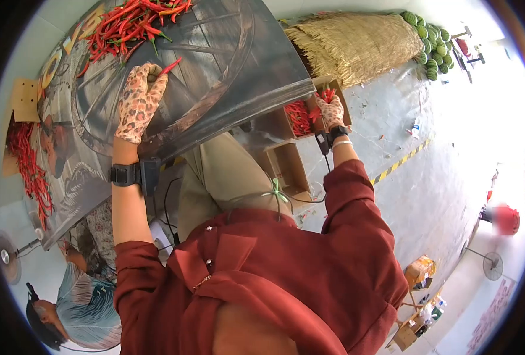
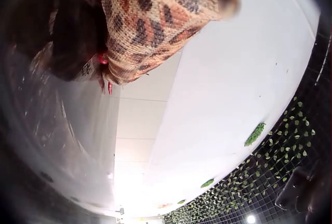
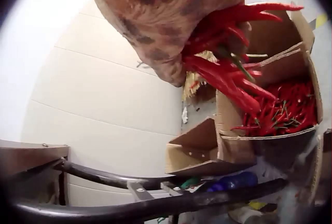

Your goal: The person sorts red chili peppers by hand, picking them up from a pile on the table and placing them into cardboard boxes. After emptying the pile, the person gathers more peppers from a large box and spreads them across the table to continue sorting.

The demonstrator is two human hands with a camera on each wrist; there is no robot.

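Note:
On the dark painted table (image 1: 262, 59), the left hand (image 1: 139, 102), in a leopard-print glove, pinches one red chili (image 1: 171, 65) between thumb and fingers, just below a loose pile of red chilies (image 1: 133, 25). Off the table's right edge, the gloved right hand (image 1: 331, 112) grips a bunch of red chilies (image 1: 325, 96) above a cardboard box. In the right wrist view the bunch (image 3: 223, 81) sticks out from the curled right hand (image 3: 176, 19), over the box's chilies (image 3: 285, 107). The left wrist view shows the left hand (image 2: 150, 24) from close up, its fingertips mostly hidden.
An empty cardboard box (image 1: 287, 168) stands beside the chili box, near the person's knees. More chilies (image 1: 28, 160) lie at the table's far left. Straw matting (image 1: 357, 44) and watermelons (image 1: 434, 44) are at the back right. Another person (image 1: 88, 307) sits at the lower left.

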